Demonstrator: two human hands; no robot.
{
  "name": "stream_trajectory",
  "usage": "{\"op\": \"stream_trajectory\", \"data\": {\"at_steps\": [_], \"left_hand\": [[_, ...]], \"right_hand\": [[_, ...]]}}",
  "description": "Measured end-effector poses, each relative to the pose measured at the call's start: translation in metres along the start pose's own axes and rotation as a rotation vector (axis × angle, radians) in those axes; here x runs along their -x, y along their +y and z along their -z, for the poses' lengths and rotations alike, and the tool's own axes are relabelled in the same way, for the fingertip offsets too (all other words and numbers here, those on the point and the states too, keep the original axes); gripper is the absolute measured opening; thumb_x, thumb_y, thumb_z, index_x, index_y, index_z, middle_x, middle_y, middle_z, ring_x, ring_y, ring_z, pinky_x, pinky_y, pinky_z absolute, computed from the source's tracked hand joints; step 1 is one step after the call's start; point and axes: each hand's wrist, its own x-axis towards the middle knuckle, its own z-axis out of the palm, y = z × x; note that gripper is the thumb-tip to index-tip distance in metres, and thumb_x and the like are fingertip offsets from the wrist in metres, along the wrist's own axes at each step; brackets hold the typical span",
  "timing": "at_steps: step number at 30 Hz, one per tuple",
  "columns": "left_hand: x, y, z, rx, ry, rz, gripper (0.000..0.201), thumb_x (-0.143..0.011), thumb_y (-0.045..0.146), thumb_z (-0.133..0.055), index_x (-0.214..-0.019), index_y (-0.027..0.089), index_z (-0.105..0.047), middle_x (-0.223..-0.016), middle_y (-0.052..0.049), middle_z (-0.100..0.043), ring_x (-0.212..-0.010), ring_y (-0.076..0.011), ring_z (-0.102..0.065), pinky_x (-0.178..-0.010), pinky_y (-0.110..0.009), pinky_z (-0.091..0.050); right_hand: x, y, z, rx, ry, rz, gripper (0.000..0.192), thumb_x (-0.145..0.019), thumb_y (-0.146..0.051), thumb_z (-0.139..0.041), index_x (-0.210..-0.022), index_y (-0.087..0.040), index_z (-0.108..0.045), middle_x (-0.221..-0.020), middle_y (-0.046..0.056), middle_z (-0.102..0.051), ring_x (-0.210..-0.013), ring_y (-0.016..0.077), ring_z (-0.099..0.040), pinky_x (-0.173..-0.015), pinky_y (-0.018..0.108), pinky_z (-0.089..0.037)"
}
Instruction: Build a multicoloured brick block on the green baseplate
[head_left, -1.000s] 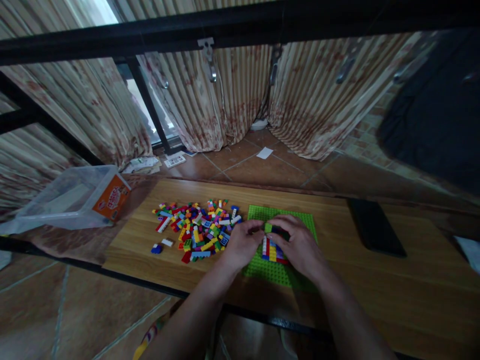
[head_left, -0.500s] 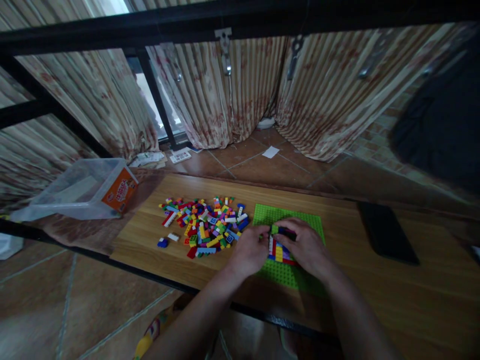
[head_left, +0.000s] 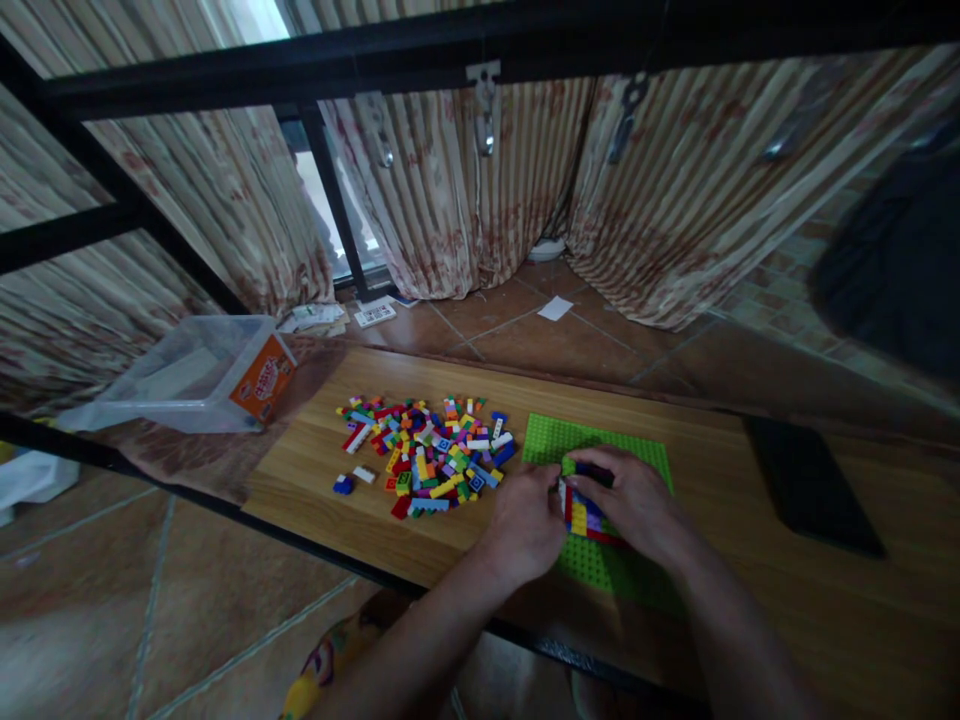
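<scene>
Flat assembly of multicoloured plastic bricks, on a green studded plastic baseplate; visible stripes run near to far. The right hand, nearer, arches over its right side, fingers bent; the left hand curls left of a small green brick at the far-left corner. Neither grip can be told.
</scene>
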Motion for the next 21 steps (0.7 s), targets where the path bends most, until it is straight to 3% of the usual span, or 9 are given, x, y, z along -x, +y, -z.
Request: {"op": "stream_trajectory", "data": {"at_steps": [11, 21], "left_hand": [[0.0035, 0.0036, -0.0028, -0.055, -0.010, -0.006, 0.034, -0.081, 0.011, -0.043, -0.109, 0.016, -0.063, -0.105, -0.012, -0.064, -0.099, -0.0236, -0.061, -0.090, -0.035, -0.049], [0.0021, 0.0061, -0.0016, -0.114, -0.051, 0.027, 0.032, -0.082, 0.013, -0.042, -0.105, 0.013, -0.064, -0.103, -0.014, -0.064, -0.098, -0.0259, -0.062, -0.089, -0.037, -0.050]], "right_hand": [[-0.0018, -0.0011, 0.0012, 0.053, -0.027, -0.024, 0.023, -0.078, -0.031, -0.061, -0.097, -0.026, -0.074, -0.098, 0.004, -0.073, -0.089, 0.0229, -0.067, -0.081, 0.037, -0.050], [-0.0028, -0.0014, -0.0004, 0.115, -0.031, -0.037, 0.024, -0.079, -0.033, -0.060, -0.097, -0.026, -0.074, -0.096, 0.005, -0.073, -0.085, 0.0239, -0.067, -0.077, 0.038, -0.050]]}}
